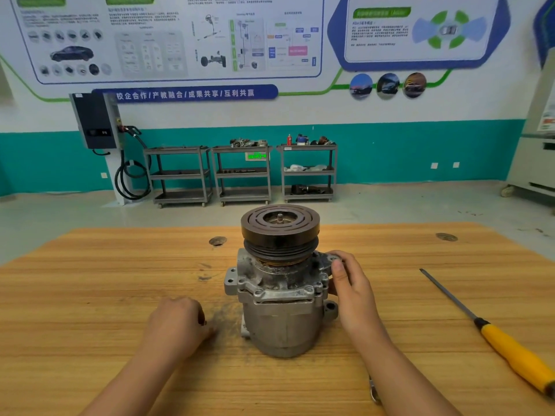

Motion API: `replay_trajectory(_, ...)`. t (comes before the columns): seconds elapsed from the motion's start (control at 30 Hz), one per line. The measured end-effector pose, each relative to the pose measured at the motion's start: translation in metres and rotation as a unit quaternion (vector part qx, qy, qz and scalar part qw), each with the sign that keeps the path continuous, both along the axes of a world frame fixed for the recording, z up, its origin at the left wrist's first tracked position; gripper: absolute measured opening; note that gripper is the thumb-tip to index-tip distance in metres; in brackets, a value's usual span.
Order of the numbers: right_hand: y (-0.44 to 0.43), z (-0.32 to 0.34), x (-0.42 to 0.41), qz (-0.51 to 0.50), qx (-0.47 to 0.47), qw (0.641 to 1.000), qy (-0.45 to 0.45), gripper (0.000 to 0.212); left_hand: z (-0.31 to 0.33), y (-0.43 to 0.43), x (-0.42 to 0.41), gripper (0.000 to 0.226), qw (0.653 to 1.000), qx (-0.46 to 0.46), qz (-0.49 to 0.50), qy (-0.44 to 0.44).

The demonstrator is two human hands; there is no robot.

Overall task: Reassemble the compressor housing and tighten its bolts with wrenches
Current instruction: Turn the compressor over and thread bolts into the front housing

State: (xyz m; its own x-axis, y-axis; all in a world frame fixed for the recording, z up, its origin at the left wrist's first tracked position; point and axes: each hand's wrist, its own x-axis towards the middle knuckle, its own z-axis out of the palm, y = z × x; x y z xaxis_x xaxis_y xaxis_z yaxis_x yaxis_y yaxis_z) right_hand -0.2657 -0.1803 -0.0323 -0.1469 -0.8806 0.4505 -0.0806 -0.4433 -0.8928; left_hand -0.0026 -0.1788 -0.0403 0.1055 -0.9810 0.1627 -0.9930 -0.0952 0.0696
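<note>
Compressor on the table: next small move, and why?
Probably bring the left hand up to the left flange of the compressor: the right hand grips its right side, the left lies curled on the table, and neither holds a tool.

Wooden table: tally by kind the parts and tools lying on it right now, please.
Compressor: 1
Screwdriver, yellow handle: 1
Metal tool, mostly hidden behind the right forearm, kind unclear: 1
Total: 3
</note>
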Motion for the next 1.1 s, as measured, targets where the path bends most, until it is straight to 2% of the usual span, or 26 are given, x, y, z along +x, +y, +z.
replay_trajectory(0.17,0.0,0.0,-0.001,-0.002,0.005,1.0,0.005,0.031,0.0,0.005,-0.006,0.025,1.0,-0.013,-0.019,0.017)
replay_trajectory(0.27,0.001,0.001,0.0,-0.002,0.007,1.0,0.005,0.022,0.0,0.007,-0.008,0.016,0.999,-0.026,-0.04,0.02)
replay_trajectory(0.4,0.001,0.001,-0.001,-0.009,0.006,1.0,0.01,0.017,0.001,0.01,-0.008,0.014,0.998,-0.029,-0.051,0.034)
replay_trajectory(0.67,0.002,0.003,0.0,-0.004,0.002,1.0,0.004,0.017,0.009,0.012,-0.018,0.011,0.988,-0.068,-0.037,0.136)
replay_trajectory(0.77,0.002,0.003,0.0,-0.004,0.002,1.0,0.004,0.017,0.012,0.014,-0.021,0.011,0.991,-0.042,-0.05,0.121)
replay_trajectory(0.83,0.002,0.003,0.001,-0.003,0.003,1.0,0.004,0.018,0.012,0.014,-0.022,0.015,0.991,-0.005,-0.062,0.121)
replay_trajectory(1.0,0.002,0.003,0.001,-0.003,0.0,1.0,0.005,0.019,0.014,0.011,-0.023,0.052,0.979,0.089,-0.118,0.138)
replay_trajectory(1.1,0.002,0.002,0.0,-0.001,-0.001,1.0,0.0,0.027,0.014,0.009,-0.026,0.049,0.976,0.107,-0.13,0.135)
